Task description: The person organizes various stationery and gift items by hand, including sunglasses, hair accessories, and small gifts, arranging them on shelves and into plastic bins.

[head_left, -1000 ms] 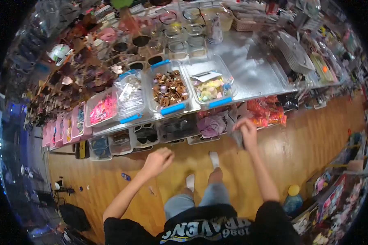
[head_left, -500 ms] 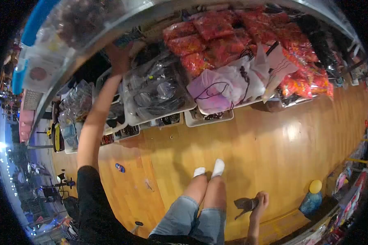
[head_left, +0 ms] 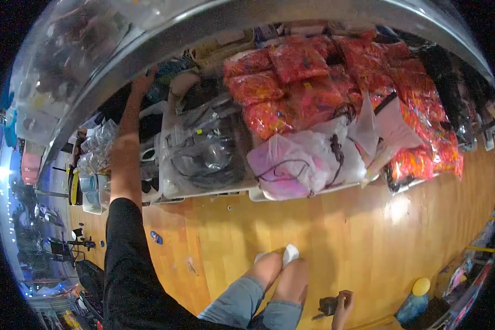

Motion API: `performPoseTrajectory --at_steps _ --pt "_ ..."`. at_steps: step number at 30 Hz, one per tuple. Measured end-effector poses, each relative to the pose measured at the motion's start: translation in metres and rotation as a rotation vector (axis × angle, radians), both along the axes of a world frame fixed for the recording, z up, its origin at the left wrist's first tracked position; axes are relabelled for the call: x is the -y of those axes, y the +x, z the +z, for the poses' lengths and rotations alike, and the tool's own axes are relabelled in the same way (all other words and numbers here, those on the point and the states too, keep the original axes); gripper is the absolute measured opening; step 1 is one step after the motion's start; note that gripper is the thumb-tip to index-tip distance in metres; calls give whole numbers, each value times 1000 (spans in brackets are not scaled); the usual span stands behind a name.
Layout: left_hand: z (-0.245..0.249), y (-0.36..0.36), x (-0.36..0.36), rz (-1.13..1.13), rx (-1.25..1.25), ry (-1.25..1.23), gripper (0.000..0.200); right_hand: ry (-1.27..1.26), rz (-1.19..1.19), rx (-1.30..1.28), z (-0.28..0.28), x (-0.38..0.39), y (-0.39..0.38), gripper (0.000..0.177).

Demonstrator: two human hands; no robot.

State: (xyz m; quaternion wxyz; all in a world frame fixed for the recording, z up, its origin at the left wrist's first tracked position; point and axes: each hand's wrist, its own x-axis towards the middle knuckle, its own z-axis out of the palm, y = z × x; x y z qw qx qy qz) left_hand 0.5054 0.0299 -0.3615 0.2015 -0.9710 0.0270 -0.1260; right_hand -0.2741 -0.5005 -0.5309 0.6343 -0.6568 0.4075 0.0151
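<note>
My left arm stretches in under the upper shelf, and my left hand (head_left: 143, 81) is in shadow at the back, beside some blue-green wrapped goods (head_left: 168, 72). Its fingers are too dim to read. Low on the right, my right hand (head_left: 344, 303) is closed on a small dark limp item (head_left: 328, 306), whose kind I cannot make out. A white bin (head_left: 176, 190) of dark goods in clear plastic stands to the right of my left forearm. Beyond it lie a pale pink-white drawstring bag (head_left: 291, 165) and stacked red-orange plastic packets (head_left: 297, 60).
A metal shelf edge (head_left: 247, 12) arches over the bins, with clear bags above it. Wooden floor (head_left: 357, 236) lies under my knees. A yellow ball (head_left: 421, 286) sits on a blue bag (head_left: 412, 311) at lower right. A small blue object (head_left: 156, 237) lies on the floor.
My view has moved in nearer the shelf, and my left arm reaches farther back. My right hand sits lower in view, still holding the dark item.
</note>
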Motion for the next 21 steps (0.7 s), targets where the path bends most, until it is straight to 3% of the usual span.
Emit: performPoseTrajectory --at_steps 2,4,7,9,12,13,17,21 --pt "-14 -1 -3 44 43 -132 80 123 -84 -39 -11 2 4 28" --pt "-22 -12 -1 54 53 -199 78 155 -109 -16 17 -1 32 27" --pt "-37 -30 -6 56 57 -261 75 76 -57 -129 24 6 44 24" --pt "-37 -29 -13 75 28 -281 73 -258 56 -9 6 11 32 23" --pt "-36 -48 -11 87 24 -297 70 -162 76 -126 -16 29 2 26" --pt "-37 -52 -12 92 27 -301 69 -340 93 -59 -10 26 8 30" --pt "-32 -64 -16 101 38 -299 65 -84 -21 -110 -64 39 -48 33" --pt "-35 -68 -13 100 84 -316 62 -132 14 -86 -76 36 -55 34"
